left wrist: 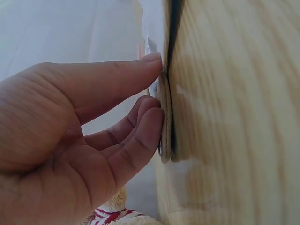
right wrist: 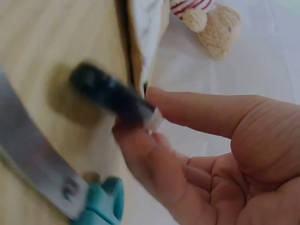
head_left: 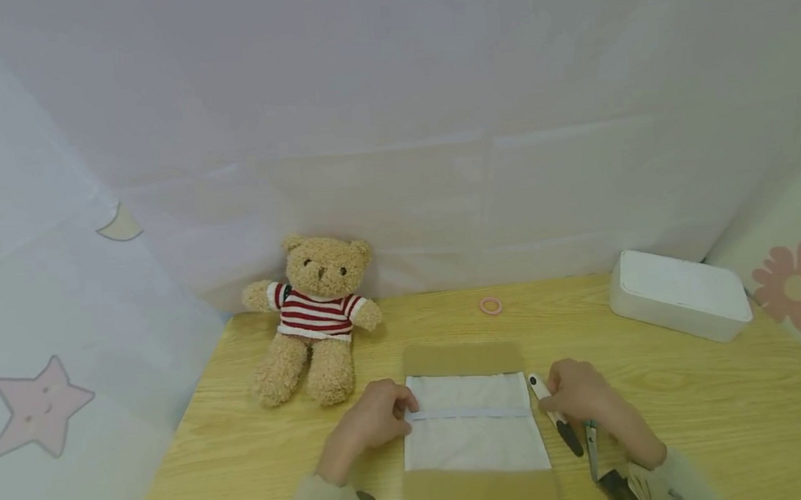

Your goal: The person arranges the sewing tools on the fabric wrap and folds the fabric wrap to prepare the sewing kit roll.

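Observation:
A white cloth (head_left: 476, 448) lies over a piece of brown cardboard (head_left: 478, 493), and a pale blue strip (head_left: 468, 412) crosses it from side to side. At the cloth's left edge my left hand (head_left: 381, 413) touches the edge near the strip's end; its thumb and fingertips stand apart in the left wrist view. My right hand (head_left: 577, 388), to the right of the cloth, pinches a slim white tool with a dark end (head_left: 557, 415). That dark end (right wrist: 108, 91) is blurred in the right wrist view, so its exact kind cannot be told.
Below my right hand lies a metal-bladed tool (head_left: 593, 454) with a teal handle (right wrist: 105, 199). A teddy bear (head_left: 316, 313) in a striped shirt sits at the back left. Behind the cardboard is a pink ring (head_left: 490, 306). A white box (head_left: 680, 294) stands at the back right.

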Available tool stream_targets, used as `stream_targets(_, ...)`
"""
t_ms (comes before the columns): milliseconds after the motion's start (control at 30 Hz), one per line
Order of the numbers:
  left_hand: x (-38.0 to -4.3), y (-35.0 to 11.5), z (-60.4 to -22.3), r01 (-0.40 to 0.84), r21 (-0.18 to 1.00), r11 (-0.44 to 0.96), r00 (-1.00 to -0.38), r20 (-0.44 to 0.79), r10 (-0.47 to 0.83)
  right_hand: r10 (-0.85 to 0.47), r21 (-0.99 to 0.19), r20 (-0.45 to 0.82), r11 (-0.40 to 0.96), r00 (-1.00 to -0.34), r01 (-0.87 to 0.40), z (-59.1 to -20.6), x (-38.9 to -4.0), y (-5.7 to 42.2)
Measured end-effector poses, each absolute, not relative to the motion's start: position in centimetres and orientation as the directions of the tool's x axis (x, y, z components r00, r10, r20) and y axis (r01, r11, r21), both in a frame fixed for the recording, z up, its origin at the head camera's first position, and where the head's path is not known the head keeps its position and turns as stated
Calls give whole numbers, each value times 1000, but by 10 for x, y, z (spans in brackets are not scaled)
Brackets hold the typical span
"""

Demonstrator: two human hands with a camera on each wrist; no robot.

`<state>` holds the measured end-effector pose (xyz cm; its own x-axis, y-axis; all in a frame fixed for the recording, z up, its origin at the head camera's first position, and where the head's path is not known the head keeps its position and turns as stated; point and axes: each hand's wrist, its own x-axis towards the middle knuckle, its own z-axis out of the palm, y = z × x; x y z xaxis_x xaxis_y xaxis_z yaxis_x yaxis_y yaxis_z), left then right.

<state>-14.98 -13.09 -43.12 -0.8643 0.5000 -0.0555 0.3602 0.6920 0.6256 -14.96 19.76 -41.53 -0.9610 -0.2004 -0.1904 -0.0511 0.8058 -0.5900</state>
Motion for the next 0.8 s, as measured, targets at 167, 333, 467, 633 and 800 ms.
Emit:
stream_targets(167,-150,-130,-432,370,621,691,-865,-41,500,-287,-743,-197,667,-938,-48,-410,-154,209)
stream_targets(333,-149,-127,-431,375,598,708,-876,-20,481,-411,-872,-171,487,-895,-57,-404,-159,210)
stream_targets(467,-149,-124,-430,369,594,715,-881,-21,472,-441,-923,-179,384,-880,-4,-398,-160,203)
stream_targets(633,-148,-123,-431,356,598,718,-886,-28,463,-431,-951,-154,309,-889,15,-394,-162,187)
stream_targets(800,-148,-125,-432,351,593,725,-887,-37,460,-414,-968,-148,247,-898,45,-397,-170,172)
